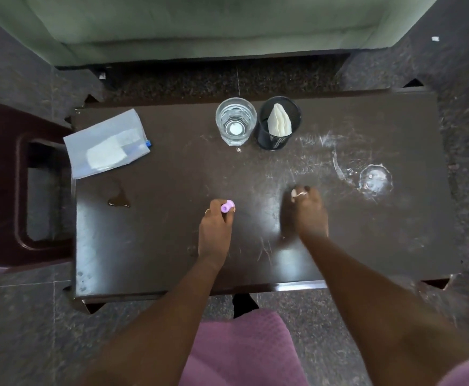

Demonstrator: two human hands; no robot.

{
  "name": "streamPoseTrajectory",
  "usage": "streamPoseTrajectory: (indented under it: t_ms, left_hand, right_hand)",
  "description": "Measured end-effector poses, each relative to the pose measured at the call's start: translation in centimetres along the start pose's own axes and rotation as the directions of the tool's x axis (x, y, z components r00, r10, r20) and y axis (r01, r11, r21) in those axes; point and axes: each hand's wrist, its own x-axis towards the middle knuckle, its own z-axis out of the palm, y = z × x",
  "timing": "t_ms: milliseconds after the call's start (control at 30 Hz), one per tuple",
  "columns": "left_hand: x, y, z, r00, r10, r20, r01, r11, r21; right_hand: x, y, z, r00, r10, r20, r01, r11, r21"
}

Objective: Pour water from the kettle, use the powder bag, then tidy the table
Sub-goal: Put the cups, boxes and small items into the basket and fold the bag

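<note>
Powder bag (108, 144): lies flat at ten o'clock on the table (172, 260), its outer corner overhanging the edge, blue zip tab toward three o'clock. Judged light, limp and slick; the pale powder sits in a low heap and would probably shift if the bag tilts. Best hold, in my view: pinch the zip strip near the tab, mouth kept up, with a second hand beneath.

Glass (235, 121): at twelve o'clock, upright, holding clear water. Likely heavy for its size, smooth and breakable; take it round the wall. Just beside it at one o'clock, a mesh holder (269, 139) with a folded tissue (279, 121). Kettle: not in view.

My left hand (215, 227): at six o'clock, knuckles up, fingers pinching a small purple piece (227, 206); what it is I cannot tell.

My right hand (307, 213): well apart from the left, toward four o'clock, fingers curled down to the tabletop. Whether it grips anything I cannot tell.

Tidying outstanding: a puddle (119, 200) at eight o'clock, white residue (372, 176) at three o'clock.
</note>
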Motion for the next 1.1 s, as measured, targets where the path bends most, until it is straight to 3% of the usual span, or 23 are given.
streamPoseTrajectory:
  t_ms: [200, 400, 533, 667, 767, 833, 1100]
  left_hand:
    - [1.0, -2.1, -2.9, 0.994, -0.077, -0.081, 0.068, 0.992, -0.108]
    - [2.8, -5.8, -8.5, 0.937, -0.239, -0.255, 0.147, 0.931, -0.335]
    - [5.1, -8.5, -14.8, 0.827, -0.331, -0.455, 0.114, 0.890, -0.441]
    - [7.3, -12.1, -23.1, 0.621, -0.455, -0.638, 0.092, 0.851, -0.517]
    - [8.5, -14.8, -29.1, 0.451, -0.493, -0.744, 0.091, 0.855, -0.511]
    - [9.1, -16.5, -32.5, 0.384, -0.530, -0.756, 0.112, 0.840, -0.531]
    - [11.4, -20.4, -38.7, 0.358, -0.638, -0.681, 0.207, 0.766, -0.609]
  right_hand:
    - [-2.9, -8.5, 4.1, 0.956, -0.256, 0.145, 0.247, 0.966, 0.073]
    - [-3.8, -19.3, 6.2, 0.885, -0.396, 0.244, 0.346, 0.911, 0.222]
    - [-4.2, -28.7, 6.6, 0.798, -0.580, 0.165, 0.522, 0.801, 0.293]
    - [-6.4, -38.6, 8.0, 0.672, -0.739, 0.050, 0.685, 0.646, 0.336]
    - [-8.3, -45.2, 9.2, 0.635, -0.772, 0.010, 0.713, 0.591, 0.378]
    - [-9.5, -49.3, 10.1, 0.605, -0.796, -0.036, 0.739, 0.544, 0.396]
    - [-11.6, -58.0, 13.1, 0.591, -0.802, -0.089, 0.770, 0.527, 0.360]
